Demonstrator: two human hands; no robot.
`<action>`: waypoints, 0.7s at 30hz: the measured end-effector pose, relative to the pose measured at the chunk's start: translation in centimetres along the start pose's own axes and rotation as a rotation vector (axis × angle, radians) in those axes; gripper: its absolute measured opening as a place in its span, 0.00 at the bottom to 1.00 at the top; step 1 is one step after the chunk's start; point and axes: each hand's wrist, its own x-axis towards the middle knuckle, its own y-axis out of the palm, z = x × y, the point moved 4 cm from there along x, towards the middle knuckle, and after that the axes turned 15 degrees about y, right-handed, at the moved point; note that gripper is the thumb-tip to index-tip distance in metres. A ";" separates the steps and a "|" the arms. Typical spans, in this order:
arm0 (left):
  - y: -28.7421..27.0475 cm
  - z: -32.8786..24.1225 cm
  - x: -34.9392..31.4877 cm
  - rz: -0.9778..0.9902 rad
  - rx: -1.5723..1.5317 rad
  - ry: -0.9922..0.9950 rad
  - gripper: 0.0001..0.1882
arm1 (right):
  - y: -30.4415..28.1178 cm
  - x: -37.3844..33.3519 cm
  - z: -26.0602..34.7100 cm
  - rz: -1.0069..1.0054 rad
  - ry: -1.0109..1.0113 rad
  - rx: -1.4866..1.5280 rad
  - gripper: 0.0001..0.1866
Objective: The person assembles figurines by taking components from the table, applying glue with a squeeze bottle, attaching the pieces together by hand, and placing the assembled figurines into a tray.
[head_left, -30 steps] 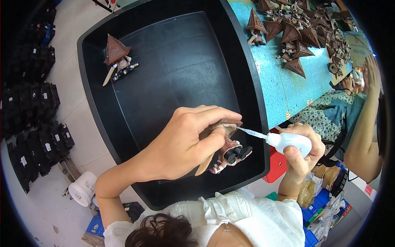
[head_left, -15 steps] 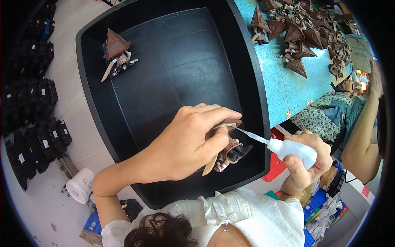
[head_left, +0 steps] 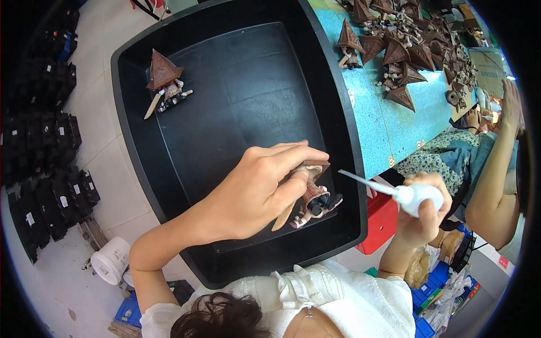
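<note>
My left hand (head_left: 256, 188) is closed round a figurine (head_left: 318, 200) over the near right part of the black tray (head_left: 239, 90). The figurine has a brown pointed head, mostly hidden by my fingers, a reddish-brown body, black boots and a tan blade. To the right of the tray, my right hand (head_left: 428, 217) grips a white squeeze bottle (head_left: 416, 197) with a long thin nozzle. The nozzle tip points left toward the figurine and stands apart from it. At the tray's far left lies another figurine (head_left: 165, 76) with a brown pyramid head and a tan blade.
Many similar figurines and brown parts (head_left: 397, 53) crowd the far end of the blue table (head_left: 369, 107). At the right, another person's arm (head_left: 496, 174) is raised beside the table. Black stacked trays (head_left: 48, 197) line the left; a white bucket (head_left: 110, 260) stands on the floor.
My right hand has drawn the bottle back to the right, so its nozzle has left the figurine. My left hand still holds the figurine, with a slight shift.
</note>
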 end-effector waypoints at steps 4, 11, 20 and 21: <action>0.1 -0.5 0.3 0.065 0.111 0.165 0.17 | -0.4 0.0 -1.9 0.115 0.223 0.433 0.24; 0.3 -0.9 0.2 0.052 0.198 0.239 0.13 | 0.4 -0.7 -2.9 0.052 0.290 0.575 0.27; -0.2 -1.0 0.1 -0.056 0.343 0.288 0.10 | 1.3 0.6 -2.8 0.179 0.274 0.590 0.27; -0.3 -1.3 0.1 -0.055 0.347 0.295 0.10 | 1.2 0.5 -2.6 0.174 0.267 0.585 0.27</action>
